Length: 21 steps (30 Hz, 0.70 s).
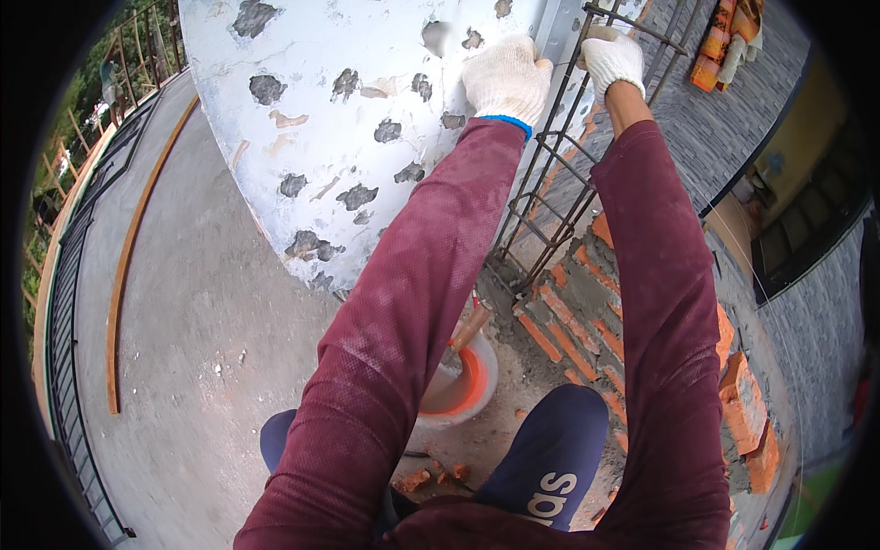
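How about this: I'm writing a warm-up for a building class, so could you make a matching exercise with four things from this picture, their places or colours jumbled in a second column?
Column 1
1. Left hand
2. Right hand
3. Bucket
4. Wooden strip

Column 2
A. Lying on the grey floor, towards the picture's left
B. Seen against the steel bars
C. Orange-red inside
D. Seen against the white board with dark pits

Right pairs: 1-D; 2-B; 3-C; 4-A
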### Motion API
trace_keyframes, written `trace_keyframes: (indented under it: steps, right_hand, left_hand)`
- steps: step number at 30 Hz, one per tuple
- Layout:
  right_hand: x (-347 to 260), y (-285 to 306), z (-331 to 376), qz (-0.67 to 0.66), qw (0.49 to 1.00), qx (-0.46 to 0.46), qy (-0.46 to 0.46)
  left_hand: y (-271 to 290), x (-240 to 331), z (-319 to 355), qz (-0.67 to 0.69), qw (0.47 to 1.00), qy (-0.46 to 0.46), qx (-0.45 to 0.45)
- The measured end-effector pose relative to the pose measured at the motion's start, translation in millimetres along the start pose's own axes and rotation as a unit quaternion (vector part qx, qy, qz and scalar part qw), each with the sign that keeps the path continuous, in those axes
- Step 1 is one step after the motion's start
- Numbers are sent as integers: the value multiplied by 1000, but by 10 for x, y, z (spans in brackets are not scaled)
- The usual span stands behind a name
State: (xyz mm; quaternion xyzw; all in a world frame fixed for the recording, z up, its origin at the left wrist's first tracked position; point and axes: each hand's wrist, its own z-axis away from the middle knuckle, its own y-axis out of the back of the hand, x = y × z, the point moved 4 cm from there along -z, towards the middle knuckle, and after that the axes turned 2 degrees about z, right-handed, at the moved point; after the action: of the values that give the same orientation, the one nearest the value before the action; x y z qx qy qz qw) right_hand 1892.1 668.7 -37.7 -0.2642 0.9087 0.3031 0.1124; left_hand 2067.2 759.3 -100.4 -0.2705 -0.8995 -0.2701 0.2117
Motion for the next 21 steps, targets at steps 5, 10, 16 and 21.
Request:
trace_keyframes:
  steps: [5, 10, 16, 21]
  right_hand:
    - [-87, -141, 73, -184, 978, -11, -99]
    - [93, -280, -198, -408, 897, -99, -141]
    - [42, -288, -274, -467, 847, -76, -242]
    - [-377, 156, -50, 67, 998, -6, 11]
  left_hand:
    - [-1, -44, -20, -11, 1000, 7, -2]
    - [0, 38, -35, 6, 1000, -2, 8]
    - [-4, 101, -6, 1, 1000, -1, 6]
    - [6, -18, 8, -14, 1000, 3, -8]
